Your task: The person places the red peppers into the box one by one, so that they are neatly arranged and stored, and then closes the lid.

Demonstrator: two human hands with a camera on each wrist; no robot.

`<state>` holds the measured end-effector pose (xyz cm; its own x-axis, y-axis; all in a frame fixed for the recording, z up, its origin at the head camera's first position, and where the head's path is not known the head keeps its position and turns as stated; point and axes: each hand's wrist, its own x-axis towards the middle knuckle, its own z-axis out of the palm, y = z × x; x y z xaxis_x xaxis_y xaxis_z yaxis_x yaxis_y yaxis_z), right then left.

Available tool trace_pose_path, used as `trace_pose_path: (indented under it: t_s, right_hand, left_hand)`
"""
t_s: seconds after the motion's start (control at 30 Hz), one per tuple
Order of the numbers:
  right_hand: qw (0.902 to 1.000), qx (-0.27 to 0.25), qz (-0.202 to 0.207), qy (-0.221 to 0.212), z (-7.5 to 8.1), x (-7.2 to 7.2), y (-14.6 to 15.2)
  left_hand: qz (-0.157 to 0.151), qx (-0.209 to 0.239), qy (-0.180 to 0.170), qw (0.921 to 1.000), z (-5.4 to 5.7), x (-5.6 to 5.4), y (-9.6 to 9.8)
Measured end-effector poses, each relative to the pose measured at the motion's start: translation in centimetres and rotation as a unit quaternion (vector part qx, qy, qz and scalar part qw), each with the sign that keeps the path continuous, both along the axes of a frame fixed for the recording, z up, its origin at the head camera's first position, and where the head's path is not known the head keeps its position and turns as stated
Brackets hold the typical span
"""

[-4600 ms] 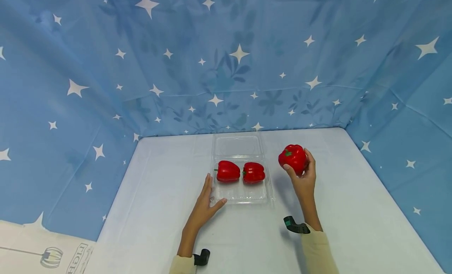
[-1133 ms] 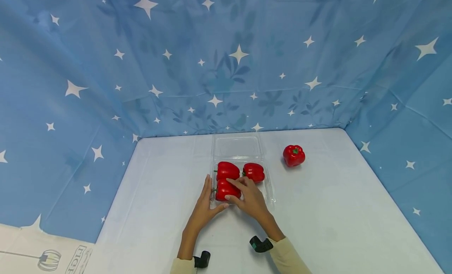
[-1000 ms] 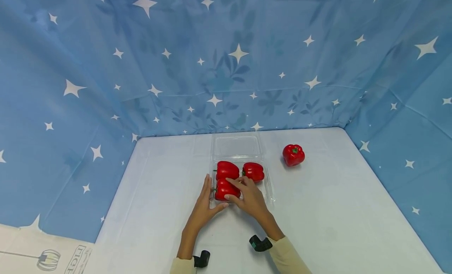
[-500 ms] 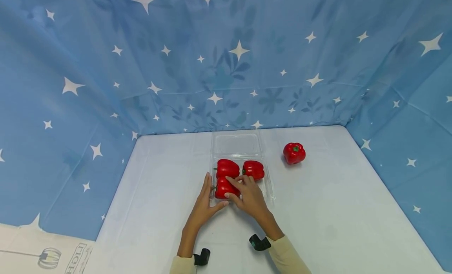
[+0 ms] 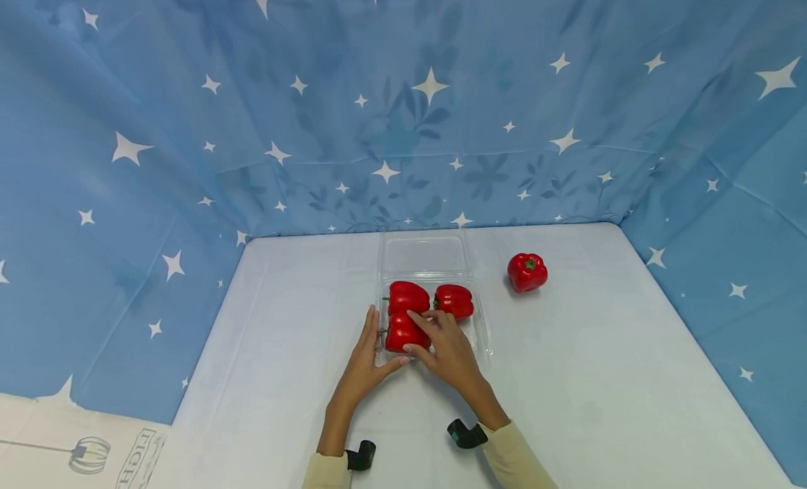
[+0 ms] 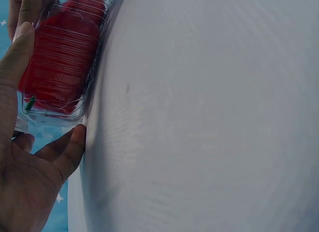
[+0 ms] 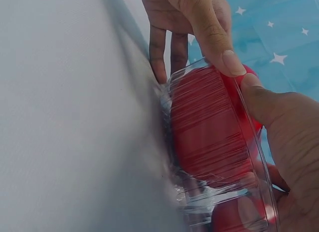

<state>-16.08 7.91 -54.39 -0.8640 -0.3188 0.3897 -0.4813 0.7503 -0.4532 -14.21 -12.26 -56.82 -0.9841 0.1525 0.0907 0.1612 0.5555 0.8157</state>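
A clear plastic clamshell container (image 5: 481, 329) sits on the table with its lid (image 5: 424, 256) folded back behind it. Three red bell peppers lie on their sides inside: one back left (image 5: 408, 298), one back right (image 5: 454, 302), one front left (image 5: 403, 334). My right hand (image 5: 450, 352) pinches the front left bell pepper between thumb and fingers. My left hand (image 5: 361, 370) lies with straight fingers along the container's left side, its thumb at the front edge; in the right wrist view that thumb (image 7: 233, 62) touches the rim beside the right thumb (image 7: 254, 87).
Another red bell pepper (image 5: 527, 272) stands on the white table (image 5: 599, 363) right of the container, green stem up. A blue curtain (image 5: 429, 146) with white stars hangs behind and at both sides. Pale printed cloth (image 5: 76, 443) shows at lower left.
Since the earliest frame my right hand has moved left from the table's right side to the container, where a third bell pepper now lies. Over the last second both hands have stayed put.
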Motion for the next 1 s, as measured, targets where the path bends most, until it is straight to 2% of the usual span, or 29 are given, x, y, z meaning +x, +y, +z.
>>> trace_pose_path:
  t_s: [0.5,0.8,1.0]
  right_hand:
    - [0.9992,-0.018,-0.001,-0.035,0.49,0.02,0.15]
    - [0.9977,-0.022,-0.005,-0.064,0.63,0.04,0.19]
    - [0.9975,-0.035,-0.001,-0.061,0.76,0.16,0.32]
  left_hand:
    - [0.002,0.003,0.010,0.9999,0.23,0.08,0.08]
    - [-0.001,0.003,0.003,1.0000,0.43,0.22,0.17]
    - [-0.002,0.010,0.007,0.9999,0.39,0.20,0.18]
